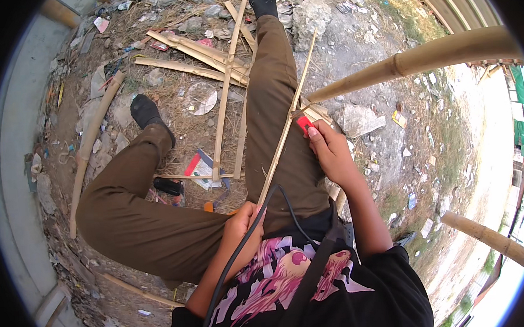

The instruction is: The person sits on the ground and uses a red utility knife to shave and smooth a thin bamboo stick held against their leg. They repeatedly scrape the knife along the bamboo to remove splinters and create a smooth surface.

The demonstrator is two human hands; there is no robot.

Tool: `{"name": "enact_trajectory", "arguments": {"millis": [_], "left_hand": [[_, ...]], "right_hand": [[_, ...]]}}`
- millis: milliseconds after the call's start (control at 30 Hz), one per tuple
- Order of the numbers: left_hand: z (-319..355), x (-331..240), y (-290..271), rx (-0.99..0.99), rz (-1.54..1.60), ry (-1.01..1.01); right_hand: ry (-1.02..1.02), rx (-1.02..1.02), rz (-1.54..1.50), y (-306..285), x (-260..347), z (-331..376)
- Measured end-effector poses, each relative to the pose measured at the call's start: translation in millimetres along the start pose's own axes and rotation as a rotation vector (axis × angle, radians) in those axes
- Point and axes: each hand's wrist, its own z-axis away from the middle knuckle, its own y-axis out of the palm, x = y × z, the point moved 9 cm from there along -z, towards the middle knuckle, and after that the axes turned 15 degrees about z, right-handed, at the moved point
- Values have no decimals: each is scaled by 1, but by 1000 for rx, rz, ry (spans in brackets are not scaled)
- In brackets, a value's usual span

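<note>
A long, thin bamboo strip (280, 147) slants across my right thigh, from my waist out past the knee. My left hand (242, 229) is closed around its near end, close to my belly. In my right hand (331, 152) is a red-handled knife (303, 124), gripped with the thumb along the handle. The knife's front end meets the strip about midway along, beside my right knee; its blade is mostly hidden there. A black cable (241, 247) runs over my left wrist and loops near the strip.
Split bamboo slats (224, 115) lie crossed between my legs. A thick bamboo pole (411, 64) reaches in from the right, near my right hand; another pole (485, 237) is lower right. A bamboo length (95, 142) lies left. Litter covers the ground, and a grey wall (21, 146) stands left.
</note>
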Motion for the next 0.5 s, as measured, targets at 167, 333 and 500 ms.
{"name": "enact_trajectory", "arguments": {"millis": [167, 333, 500], "left_hand": [[-2, 2, 0, -2, -64, 48], [1, -5, 1, -21, -161, 53], [2, -14, 4, -41, -304, 65]], "right_hand": [[7, -87, 119, 0, 13, 9], [-23, -145, 316, 1, 31, 12], [-77, -109, 544, 13, 44, 8]]}}
